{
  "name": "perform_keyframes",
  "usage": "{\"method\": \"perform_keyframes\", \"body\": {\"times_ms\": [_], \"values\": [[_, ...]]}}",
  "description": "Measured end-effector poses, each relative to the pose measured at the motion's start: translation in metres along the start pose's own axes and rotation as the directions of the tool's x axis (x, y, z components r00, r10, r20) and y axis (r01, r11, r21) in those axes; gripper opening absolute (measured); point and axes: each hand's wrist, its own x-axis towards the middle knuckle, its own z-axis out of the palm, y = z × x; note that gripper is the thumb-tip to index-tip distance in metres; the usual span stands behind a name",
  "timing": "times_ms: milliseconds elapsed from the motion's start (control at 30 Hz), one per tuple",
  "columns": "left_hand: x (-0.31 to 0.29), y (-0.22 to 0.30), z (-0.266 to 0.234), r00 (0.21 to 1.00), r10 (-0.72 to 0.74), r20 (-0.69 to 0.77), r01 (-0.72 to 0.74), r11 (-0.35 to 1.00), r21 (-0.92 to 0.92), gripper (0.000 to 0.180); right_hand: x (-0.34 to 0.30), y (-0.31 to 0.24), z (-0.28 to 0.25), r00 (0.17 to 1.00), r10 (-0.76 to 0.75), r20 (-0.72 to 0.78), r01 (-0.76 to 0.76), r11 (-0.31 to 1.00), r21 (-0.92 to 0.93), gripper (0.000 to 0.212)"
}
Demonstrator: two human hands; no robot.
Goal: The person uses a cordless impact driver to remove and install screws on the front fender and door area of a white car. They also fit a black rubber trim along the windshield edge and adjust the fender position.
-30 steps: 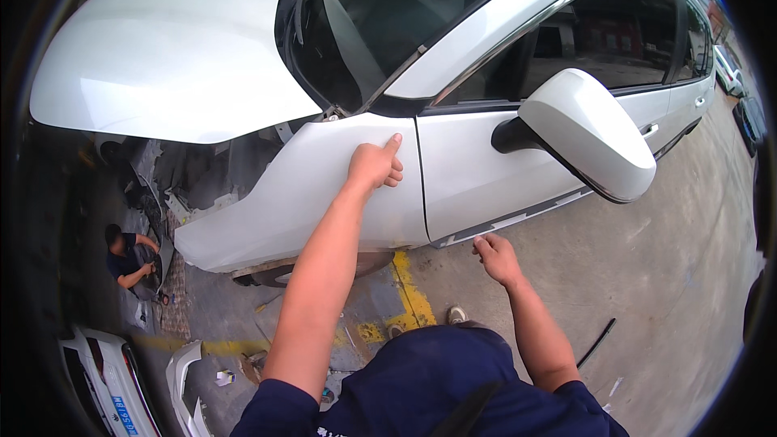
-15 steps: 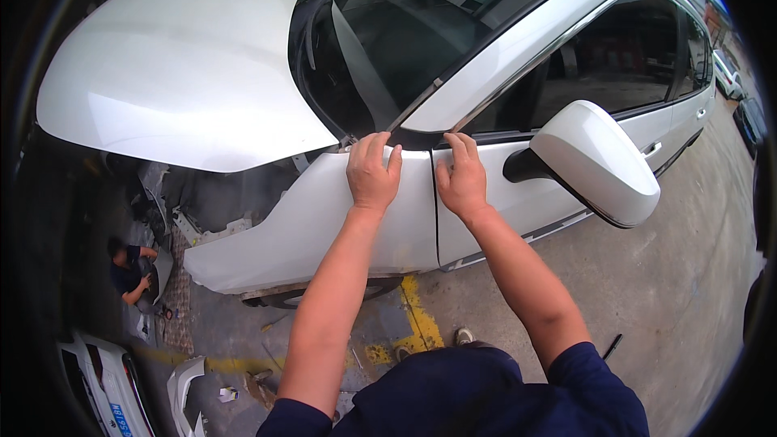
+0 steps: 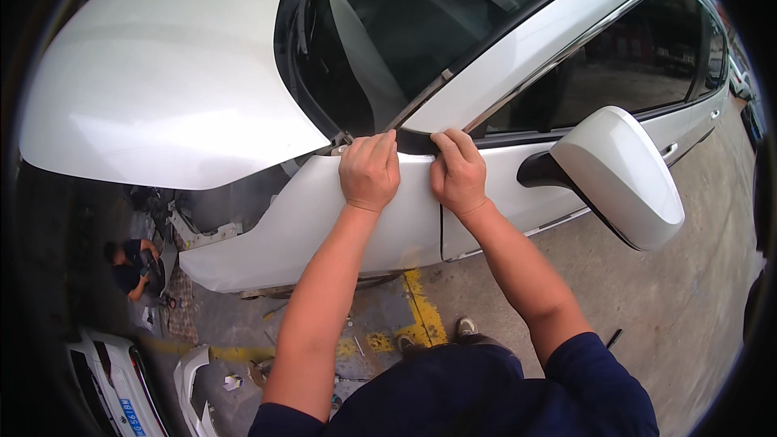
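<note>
Both hands are at the rear top corner of a white car's front fender (image 3: 307, 210), below the windshield (image 3: 421, 32). My left hand (image 3: 369, 173) has its fingers bent together over the fender's top edge. A black corner trim (image 3: 418, 144) shows between the hands, at the foot of the windshield pillar. At its other end, close to the seam with the front door (image 3: 530, 204), my right hand (image 3: 459, 173) is closed with fingers curled. What lies under its fingertips is hidden. The white side mirror (image 3: 623, 174) stands out to the right of that hand.
The white hood (image 3: 162, 81) covers the upper left, above an exposed front end. A person (image 3: 144, 271) sits low near the car's front. A detached bumper (image 3: 121, 360) and a curved white part (image 3: 188, 380) lie lower left. Yellow paint (image 3: 425, 307) marks the floor.
My fingers have curled in tighter on both hands. The right hand has shifted slightly left against the car, closer to the black trim. My view has moved a little, so the car appears displaced.
</note>
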Motion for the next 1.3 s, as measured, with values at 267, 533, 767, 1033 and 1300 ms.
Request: {"method": "perform_keyframes", "body": {"times_ms": [267, 533, 767, 1033, 1300], "values": [[-0.002, 0.014, -0.009, 0.996, 0.026, 0.085, -0.036, 0.993, 0.110, 0.041, -0.036, 0.007, -0.049, 0.943, 0.299, 0.144, -0.324, 0.923, 0.209, 0.050], [-0.005, 0.007, 0.003, 0.999, -0.022, 0.028, 0.019, 0.994, 0.107, 0.029, 0.006, -0.009, -0.035, 0.982, -0.004, 0.187, 0.023, 0.995, -0.100, 0.052], [-0.008, 0.009, 0.002, 0.999, 0.026, -0.017, -0.025, 0.997, 0.080, 0.025, -0.001, 0.002, -0.005, 0.992, -0.126, 0.019, 0.128, 0.982, -0.139, 0.049], [0.009, -0.020, -0.022, 0.966, -0.078, 0.246, 0.134, 0.966, -0.222, 0.031, 0.006, 0.012, 0.002, 0.985, -0.171, 0.006, 0.170, 0.972, -0.161, 0.046], [0.024, -0.038, -0.035, 0.824, -0.274, 0.496, 0.506, 0.751, -0.424, 0.024, 0.003, 0.012, 0.012, 0.982, -0.191, -0.002, 0.187, 0.967, -0.174, 0.047]]}}
